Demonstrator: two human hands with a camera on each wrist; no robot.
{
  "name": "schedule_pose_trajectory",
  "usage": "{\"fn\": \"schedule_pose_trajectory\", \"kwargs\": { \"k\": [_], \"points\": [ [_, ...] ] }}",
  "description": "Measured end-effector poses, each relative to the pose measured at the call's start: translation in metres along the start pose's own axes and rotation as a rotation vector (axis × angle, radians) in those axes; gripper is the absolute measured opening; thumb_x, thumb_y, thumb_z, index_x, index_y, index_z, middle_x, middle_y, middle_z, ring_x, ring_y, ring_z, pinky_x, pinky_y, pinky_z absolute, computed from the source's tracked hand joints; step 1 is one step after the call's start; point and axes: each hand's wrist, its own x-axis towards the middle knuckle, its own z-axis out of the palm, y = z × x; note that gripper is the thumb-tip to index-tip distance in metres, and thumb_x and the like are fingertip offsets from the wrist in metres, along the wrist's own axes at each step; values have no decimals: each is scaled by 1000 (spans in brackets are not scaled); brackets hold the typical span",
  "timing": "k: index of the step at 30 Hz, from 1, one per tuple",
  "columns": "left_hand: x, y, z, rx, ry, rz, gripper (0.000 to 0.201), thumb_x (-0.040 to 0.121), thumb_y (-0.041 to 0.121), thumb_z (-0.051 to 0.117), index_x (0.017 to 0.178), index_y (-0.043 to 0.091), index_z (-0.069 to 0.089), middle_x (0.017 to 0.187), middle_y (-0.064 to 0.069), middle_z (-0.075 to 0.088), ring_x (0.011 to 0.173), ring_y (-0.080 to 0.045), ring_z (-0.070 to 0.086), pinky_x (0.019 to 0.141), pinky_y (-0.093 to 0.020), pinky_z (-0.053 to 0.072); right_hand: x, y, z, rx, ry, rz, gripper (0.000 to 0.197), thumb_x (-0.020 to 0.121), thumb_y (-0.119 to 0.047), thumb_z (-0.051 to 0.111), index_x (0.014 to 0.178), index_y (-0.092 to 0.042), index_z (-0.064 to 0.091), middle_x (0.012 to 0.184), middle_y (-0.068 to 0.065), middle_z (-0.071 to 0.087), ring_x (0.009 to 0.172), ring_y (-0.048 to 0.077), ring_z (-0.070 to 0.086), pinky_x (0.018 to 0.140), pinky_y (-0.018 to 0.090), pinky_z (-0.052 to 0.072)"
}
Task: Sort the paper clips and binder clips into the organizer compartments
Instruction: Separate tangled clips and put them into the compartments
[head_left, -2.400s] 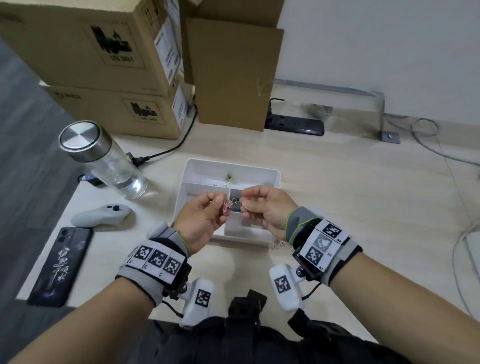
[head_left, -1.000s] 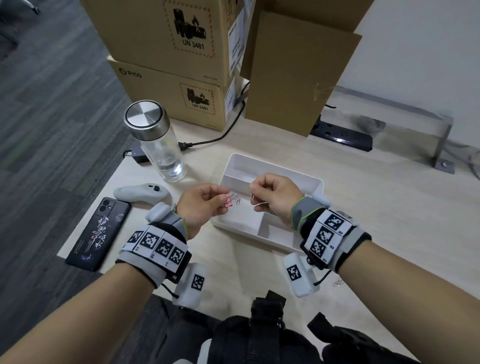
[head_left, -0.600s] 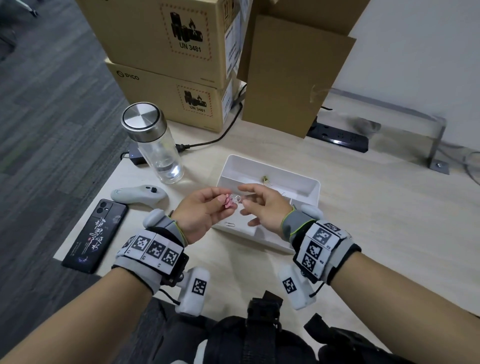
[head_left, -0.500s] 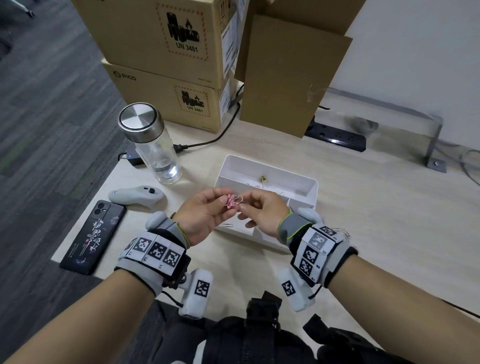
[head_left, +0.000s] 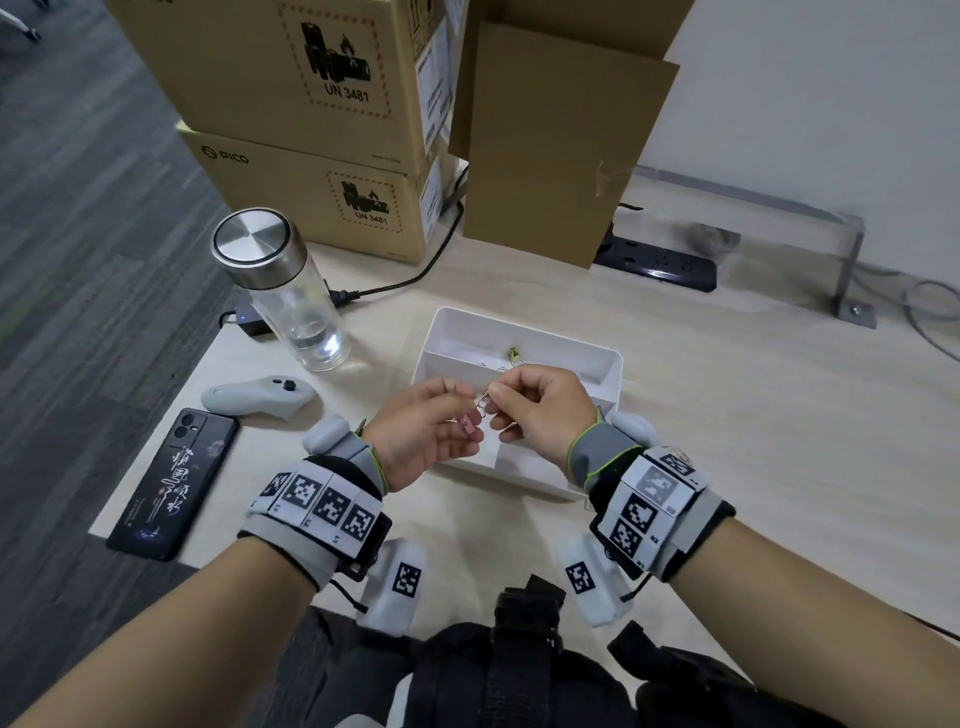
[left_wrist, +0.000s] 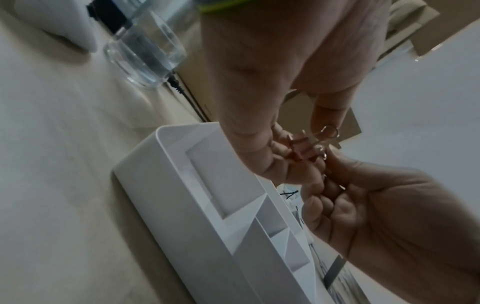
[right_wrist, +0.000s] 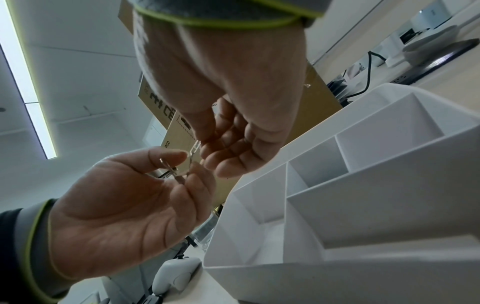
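Observation:
Both hands meet just above the white organizer (head_left: 605, 364). My left hand (head_left: 460, 413) pinches a small pink binder clip (head_left: 468, 425), seen closer in the left wrist view as the pink binder clip (left_wrist: 301, 149) with its wire handles up. My right hand (head_left: 496, 408) pinches a silver paper clip (head_left: 483, 402) that touches the binder clip's handle. The right wrist view shows that paper clip (right_wrist: 196, 148) between the thumb and forefinger. A green binder clip (head_left: 513, 353) lies in the organizer's far compartment. The near compartments are partly hidden by my hands.
A glass bottle (head_left: 280, 291) with a steel lid, a grey controller (head_left: 257, 400) and a black phone (head_left: 174, 483) lie to the left. Stacked cardboard boxes (head_left: 311, 130) and a power strip (head_left: 660, 262) stand behind. The table edge is near my wrists.
My right hand drew apart with a paper clip, left it in the organizer's near left compartment, then came back to the left hand. It now pinches another clip at the pink binder clip.

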Motion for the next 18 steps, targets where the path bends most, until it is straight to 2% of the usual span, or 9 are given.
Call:
{"fn": "schedule_pose_trajectory", "kwargs": {
  "k": [2, 5, 8, 11, 15, 18],
  "points": [
    [-2, 0, 5, 67, -12, 17, 6, 92, 10, 54, 90, 5, 57, 68, -9, 54, 59, -22, 61, 59, -31, 57, -1, -1, -1, 9, 2, 3, 18, 91, -7, 57, 74, -11, 63, 68, 3, 64, 56, 12, 60, 55, 26, 54],
    [-5, -1, 11, 130, -27, 63, 17, 91, 21, 57, 89, 4, 56, 66, -5, 55, 58, -20, 63, 64, -35, 58, -1, -4, -3, 41, 33, 38, 17, 91, -8, 55, 76, -10, 63, 67, 3, 63, 57, 14, 60, 56, 29, 54],
    [-3, -4, 15, 271, 67, 171, 11, 88, 13, 62, 80, 6, 59, 65, -6, 57, 59, -19, 60, 64, -32, 58, -1, -8, -6, 71, 38, 68, 16, 90, -9, 56, 77, -9, 65, 69, 5, 64, 56, 12, 59, 58, 31, 55],
    [1, -6, 15, 386, 151, 237, 18, 90, 10, 56, 73, 10, 63, 62, -8, 57, 58, -21, 59, 59, -31, 57, -3, -8, -7, 116, 16, 88, 17, 91, -10, 56, 79, -9, 67, 68, 2, 64, 55, 10, 58, 58, 29, 54],
    [1, -7, 15, 451, 134, 291, 23, 91, 12, 55, 71, 12, 66, 53, -4, 58, 55, -19, 58, 60, -34, 57, -3, -9, -8, 188, 9, 126, 18, 93, -10, 54, 80, -9, 67, 62, -2, 61, 54, 10, 55, 56, 28, 53],
    [1, -8, 16, 432, 117, 305, 22, 92, 14, 55, 74, 9, 66, 57, -7, 57, 54, -14, 58, 57, -29, 56, -4, -9, -9, 209, -5, 129, 18, 94, -11, 53, 81, -9, 65, 66, 0, 59, 54, 11, 54, 56, 27, 52]
  ]
}}
